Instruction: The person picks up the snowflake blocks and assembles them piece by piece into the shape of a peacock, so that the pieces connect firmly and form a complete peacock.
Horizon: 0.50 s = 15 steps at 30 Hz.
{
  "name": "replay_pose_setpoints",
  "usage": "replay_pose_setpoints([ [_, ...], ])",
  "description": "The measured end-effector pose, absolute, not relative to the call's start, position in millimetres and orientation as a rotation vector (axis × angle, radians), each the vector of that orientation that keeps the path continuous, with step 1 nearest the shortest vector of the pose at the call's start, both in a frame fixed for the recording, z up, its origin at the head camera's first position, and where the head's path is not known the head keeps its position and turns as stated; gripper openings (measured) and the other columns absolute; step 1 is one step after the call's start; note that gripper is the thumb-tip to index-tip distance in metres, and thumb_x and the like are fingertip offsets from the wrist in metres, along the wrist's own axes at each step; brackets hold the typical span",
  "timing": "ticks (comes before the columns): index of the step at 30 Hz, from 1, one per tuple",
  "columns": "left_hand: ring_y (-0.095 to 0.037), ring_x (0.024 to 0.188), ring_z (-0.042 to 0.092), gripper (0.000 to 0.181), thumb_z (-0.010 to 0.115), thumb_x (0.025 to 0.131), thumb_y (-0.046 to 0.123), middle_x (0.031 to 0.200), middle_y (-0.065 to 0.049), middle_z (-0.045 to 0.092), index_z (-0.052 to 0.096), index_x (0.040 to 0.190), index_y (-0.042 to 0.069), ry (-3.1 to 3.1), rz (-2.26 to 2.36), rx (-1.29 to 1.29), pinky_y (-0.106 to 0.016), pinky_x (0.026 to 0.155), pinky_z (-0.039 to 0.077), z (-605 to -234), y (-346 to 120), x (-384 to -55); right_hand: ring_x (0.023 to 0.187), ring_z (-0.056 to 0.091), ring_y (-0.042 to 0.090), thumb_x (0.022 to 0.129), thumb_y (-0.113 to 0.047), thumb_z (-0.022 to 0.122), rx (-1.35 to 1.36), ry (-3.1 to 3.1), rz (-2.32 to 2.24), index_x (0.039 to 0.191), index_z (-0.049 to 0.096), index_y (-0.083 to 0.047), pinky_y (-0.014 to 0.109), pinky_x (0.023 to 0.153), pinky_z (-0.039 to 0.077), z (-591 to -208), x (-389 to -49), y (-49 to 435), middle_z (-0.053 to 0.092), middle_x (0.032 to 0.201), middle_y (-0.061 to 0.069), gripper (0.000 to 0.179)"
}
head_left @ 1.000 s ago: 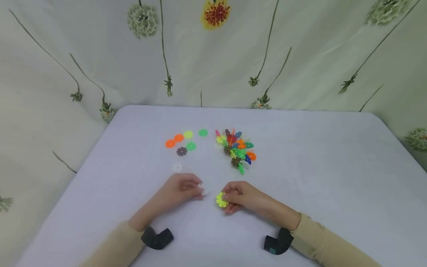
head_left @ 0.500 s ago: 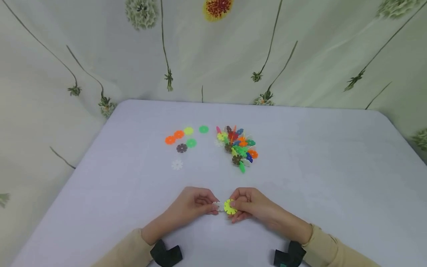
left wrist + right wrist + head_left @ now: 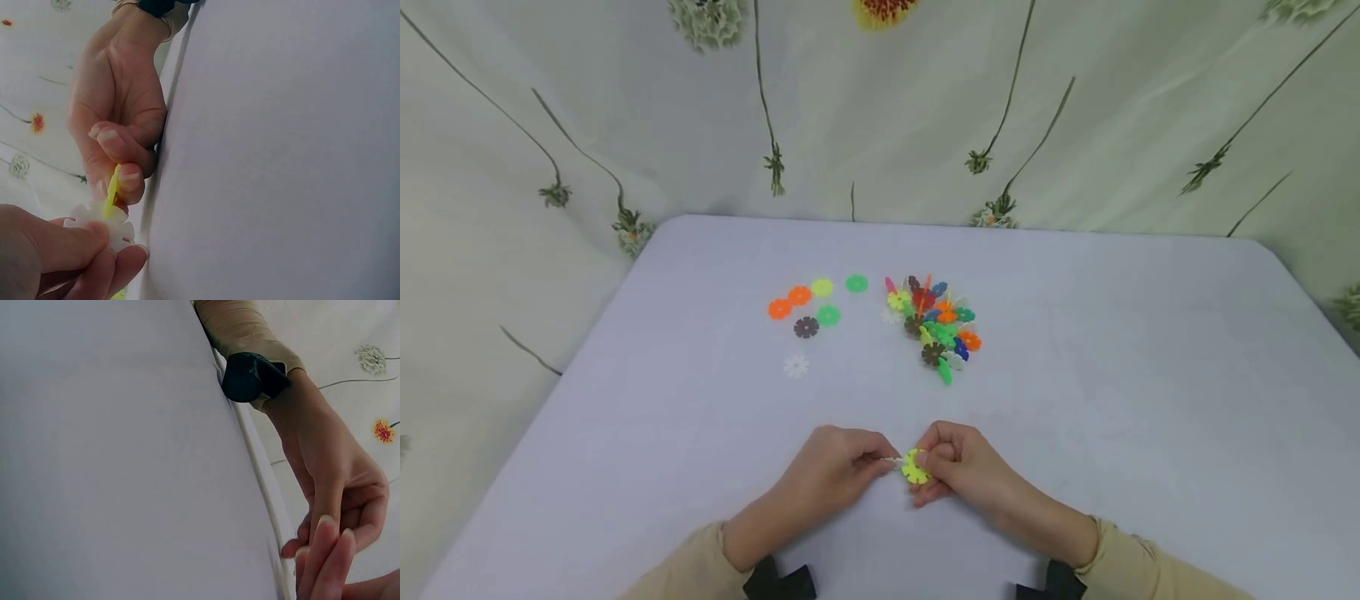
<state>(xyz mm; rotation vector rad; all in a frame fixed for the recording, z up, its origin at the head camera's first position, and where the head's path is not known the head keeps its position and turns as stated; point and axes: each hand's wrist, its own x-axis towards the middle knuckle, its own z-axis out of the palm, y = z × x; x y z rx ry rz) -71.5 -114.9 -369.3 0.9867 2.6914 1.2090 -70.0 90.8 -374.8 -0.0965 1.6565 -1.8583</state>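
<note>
My left hand (image 3: 842,467) pinches a white notched plastic disc (image 3: 119,232) between thumb and fingers. In my right hand (image 3: 973,471) a yellow notched disc (image 3: 914,467) is pinched, its face toward the head camera. The two discs meet edge to edge, the white one turned nearly edge-on in the head view. In the left wrist view the yellow disc stands crosswise at the white disc's rim; how deep their slots engage I cannot tell. Fingers hide both discs in the right wrist view.
Beyond my hands lies a cluster of joined multicoloured discs (image 3: 940,325). Left of it are loose discs: orange (image 3: 779,309), green (image 3: 828,316), brown (image 3: 807,327) and white (image 3: 797,366), among several. A flowered cloth (image 3: 880,125) hangs behind the white table (image 3: 1112,375).
My hands have come together, moving down in the head view. The white disc went from apart to touching the yellow one, and my left hand has turned it edge-on.
</note>
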Motion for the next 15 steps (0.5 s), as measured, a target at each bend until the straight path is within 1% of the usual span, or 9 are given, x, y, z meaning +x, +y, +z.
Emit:
replay_pose_setpoints([
  [2, 0.001, 0.06, 0.05, 0.005, 0.073, 0.08, 0.003, 0.074, 0.005, 0.066, 0.071, 0.082, 0.008, 2.732, 1.178, 0.992, -0.016, 0.054, 0.045, -367.0, -114.0, -71.9, 0.062, 0.066, 0.02, 0.094, 0.001, 0.051, -0.103, 1.675, -1.877, 0.092, 0.052, 0.002, 0.033, 0.067, 0.055, -373.7, -69.2, 88.9, 0.063, 0.07, 0.01, 0.003],
  [5, 0.001, 0.063, 0.055, 0.003, 0.074, 0.08, 0.007, 0.075, 0.006, 0.067, 0.072, 0.082, 0.008, 2.719, 1.23, 0.915, -0.017, 0.058, 0.048, -365.0, -114.0, -73.7, 0.063, 0.066, 0.02, 0.094, 0.0, 0.051, -0.098, 1.686, -1.897, 0.093, 0.052, 0.003, 0.032, 0.068, 0.055, -372.5, -69.9, 86.9, 0.064, 0.073, 0.012, 0.003],
  [8, -0.001, 0.069, 0.06, 0.004, 0.074, 0.081, 0.011, 0.077, 0.008, 0.067, 0.071, 0.083, 0.01, 2.639, 1.362, 0.807, -0.02, 0.062, 0.051, -364.9, -118.2, -80.2, 0.067, 0.066, 0.019, 0.094, -0.004, 0.053, -0.077, 1.656, -1.926, 0.098, 0.052, 0.005, 0.03, 0.069, 0.054, -372.2, -72.8, 85.8, 0.065, 0.078, 0.012, 0.01],
  [11, -0.005, 0.077, 0.064, 0.011, 0.073, 0.082, 0.015, 0.085, 0.007, 0.068, 0.07, 0.092, 0.011, 2.537, 1.436, 0.725, -0.023, 0.068, 0.053, -364.6, -133.9, -94.3, 0.07, 0.064, 0.017, 0.094, -0.007, 0.054, -0.029, 1.607, -1.965, 0.107, 0.05, 0.007, 0.026, 0.07, 0.053, -373.0, -75.5, 86.3, 0.064, 0.081, 0.01, 0.02],
  [15, -0.015, 0.088, 0.063, 0.021, 0.071, 0.084, 0.016, 0.097, 0.001, 0.067, 0.067, 0.104, 0.01, 2.659, 1.402, 0.456, -0.031, 0.077, 0.052, -363.2, -175.6, -121.7, 0.07, 0.06, 0.014, 0.092, -0.005, 0.057, 0.01, 1.596, -1.977, 0.117, 0.047, 0.008, 0.023, 0.069, 0.051, -373.8, -77.1, 88.3, 0.061, 0.083, 0.006, 0.029],
])
